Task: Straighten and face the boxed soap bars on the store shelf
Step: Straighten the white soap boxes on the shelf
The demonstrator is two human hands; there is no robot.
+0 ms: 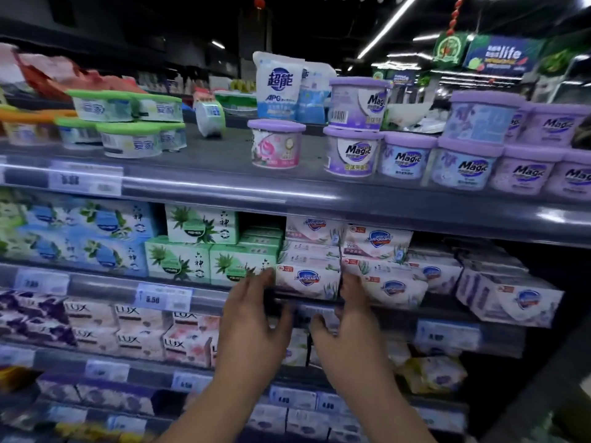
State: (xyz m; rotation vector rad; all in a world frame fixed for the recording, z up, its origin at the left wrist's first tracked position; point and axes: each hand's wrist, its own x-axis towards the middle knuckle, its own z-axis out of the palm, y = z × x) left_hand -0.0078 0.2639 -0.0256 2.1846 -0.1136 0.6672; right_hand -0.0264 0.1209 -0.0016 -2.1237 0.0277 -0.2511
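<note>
A white Safeguard soap box [308, 280] sits at the front of the middle shelf, under a stack of the same boxes [311, 238]. My left hand [252, 318] is at its left end, fingertips touching the box's corner, fingers spread. My right hand [350, 318] is at its right end, fingers along the side. Both hands flank the box without lifting it. More Safeguard boxes [395, 287] lie right of it, some skewed, and one pack [511, 298] sticks out at the far right. Green aloe soap boxes [243, 263] stand directly left.
The shelf's front rail [96, 284] carries price tags. Blue soap boxes [86, 235] fill the left. Lux boxes [140, 330] sit one shelf below. Purple Magic tubs [406, 158] and green-lidded tubs [128, 139] stand on the top shelf overhead.
</note>
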